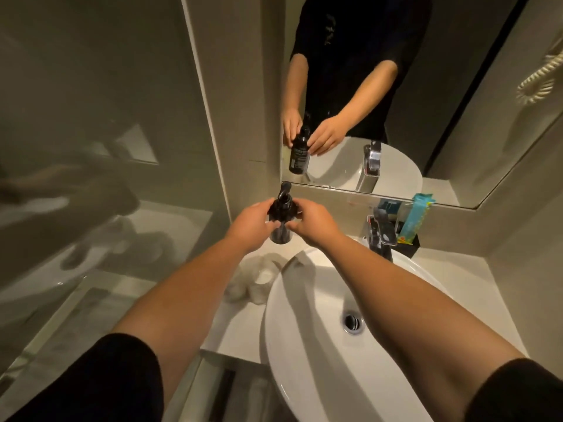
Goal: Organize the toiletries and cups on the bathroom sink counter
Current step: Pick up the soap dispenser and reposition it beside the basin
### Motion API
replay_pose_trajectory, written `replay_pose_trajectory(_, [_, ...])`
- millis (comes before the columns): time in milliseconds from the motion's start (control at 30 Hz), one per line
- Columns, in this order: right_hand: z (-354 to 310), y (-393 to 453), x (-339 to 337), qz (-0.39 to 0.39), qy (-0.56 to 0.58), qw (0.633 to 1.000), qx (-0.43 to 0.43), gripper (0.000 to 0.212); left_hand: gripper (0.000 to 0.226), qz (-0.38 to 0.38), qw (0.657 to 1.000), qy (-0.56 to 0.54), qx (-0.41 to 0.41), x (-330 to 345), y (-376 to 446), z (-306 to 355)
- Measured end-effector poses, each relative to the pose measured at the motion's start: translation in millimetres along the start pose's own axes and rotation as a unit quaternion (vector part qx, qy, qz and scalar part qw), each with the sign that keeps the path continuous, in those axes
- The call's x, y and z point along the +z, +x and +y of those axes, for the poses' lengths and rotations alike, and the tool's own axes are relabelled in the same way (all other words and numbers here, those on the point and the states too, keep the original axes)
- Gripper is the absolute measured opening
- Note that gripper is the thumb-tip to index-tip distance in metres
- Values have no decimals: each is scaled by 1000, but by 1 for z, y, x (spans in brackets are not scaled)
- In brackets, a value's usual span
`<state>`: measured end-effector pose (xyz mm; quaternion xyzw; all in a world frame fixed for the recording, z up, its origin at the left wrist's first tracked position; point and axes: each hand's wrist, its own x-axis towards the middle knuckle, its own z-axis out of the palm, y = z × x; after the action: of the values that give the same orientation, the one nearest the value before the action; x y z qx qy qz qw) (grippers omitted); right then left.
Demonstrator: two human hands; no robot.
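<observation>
A black pump bottle (281, 208) stands upright at the back left of the counter, just under the mirror. My left hand (251, 225) grips its left side and my right hand (310, 223) grips its right side, so most of its body is hidden. Two clear glass cups (263, 283) sit on the counter left of the basin, nearer to me than the bottle. A teal toiletry packet (416, 216) stands upright in a black holder (411, 243) behind the tap on the right.
A white oval basin (310, 345) with a chrome drain (353, 322) fills the middle. A chrome tap (379, 236) rises at its back. The mirror (426, 117) lines the back wall; a glass partition (106, 147) closes the left. Bare counter (463, 281) lies right of the basin.
</observation>
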<state>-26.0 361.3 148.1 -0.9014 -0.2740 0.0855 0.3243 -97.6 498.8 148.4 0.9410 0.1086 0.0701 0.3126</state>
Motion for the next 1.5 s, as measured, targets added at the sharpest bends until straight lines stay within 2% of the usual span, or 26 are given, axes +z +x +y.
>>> replay_pose_trajectory(233, [41,34,10,-4,27,999,44,45,46,-55,998,-10,9,34,51,-17])
replay_pose_trajectory(633, [85,79,55,56,35,985,159,40,47,-178,981,-29,75,83,141,-67])
replay_pose_trajectory(767, [91,91,70,68,22,982,173,40,48,-185,979,-34,84,94,156,-84])
replay_pose_trajectory(1000, [100,99,90,70,14,982,177,41,54,-193,979,-35,54,103,161,-104])
replay_pose_trajectory(1233, [105,99,89,74,21,985,157,45,56,-159,984,-35,73,111,158,-106])
replay_pose_trajectory(1500, [106,98,90,75,23,985,156,50,58,-154,984,-34,78,111,160,-108])
